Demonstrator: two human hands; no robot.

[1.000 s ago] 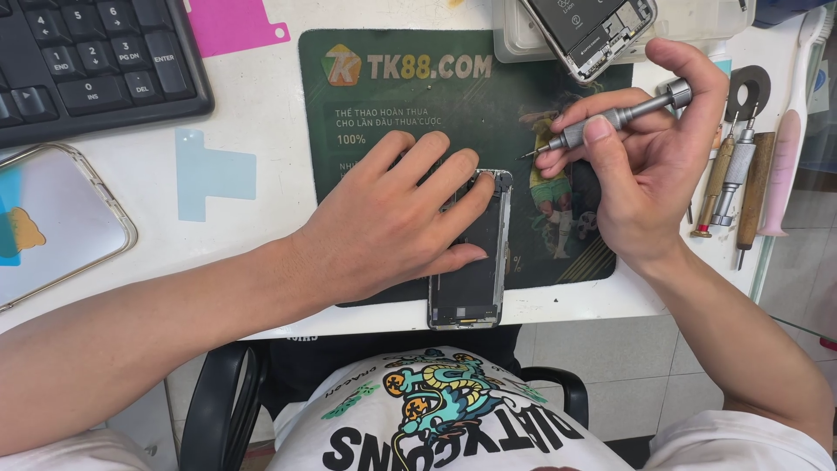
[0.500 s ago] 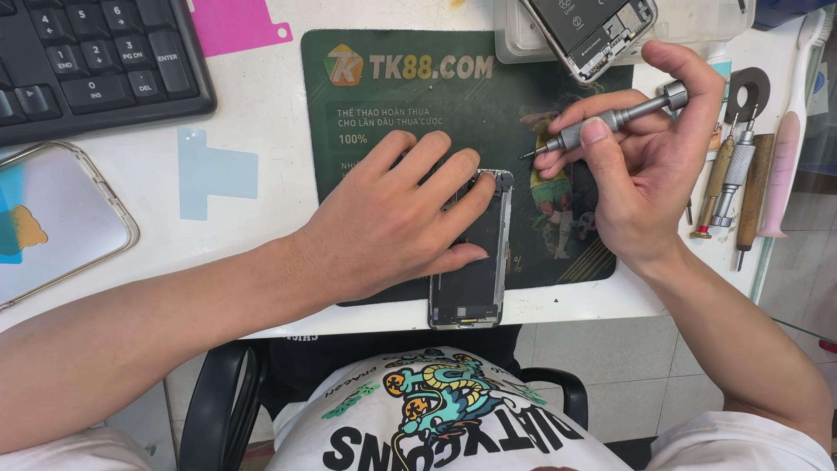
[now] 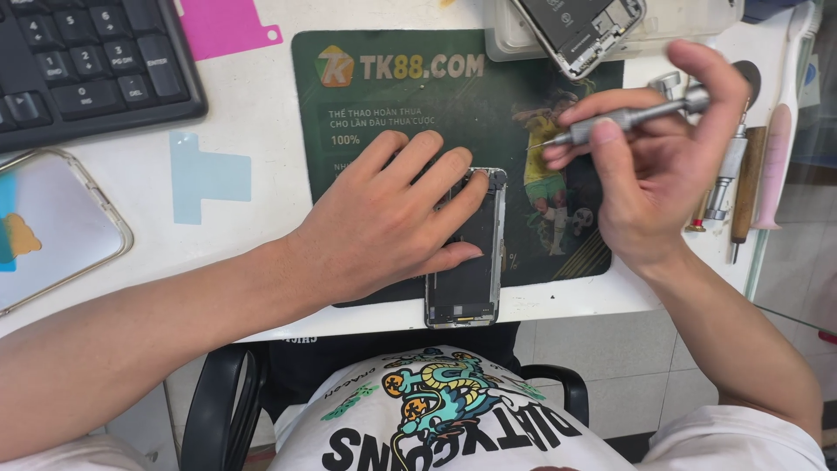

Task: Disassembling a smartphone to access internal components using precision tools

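**Mia:** Where is the opened phone point(image 3: 466, 262)?

**Ben:** It lies flat on the green mat point(image 3: 349, 96), at the near edge of the white table point(image 3: 253, 131). Its near end pokes a little over that edge.

**Mia:** What are the hands doing?

**Ben:** The left hand point(image 3: 384, 222) lies spread flat on the phone and presses it down. The right hand point(image 3: 649, 161) is pinched around a thin metal screwdriver point(image 3: 628, 118), with its tip just right of the phone's far end.

**Mia:** Is the phone easy to break?

**Ben:** I think so. It looks thin, stiff and light, with its insides bare. Holding it by the metal sides seems safest.

**Mia:** Is there room to move?

**Ben:** Not much. More tools point(image 3: 741, 183) lie to the right, another open phone point(image 3: 580, 30) sits far off, and a keyboard point(image 3: 78, 61) is far left.
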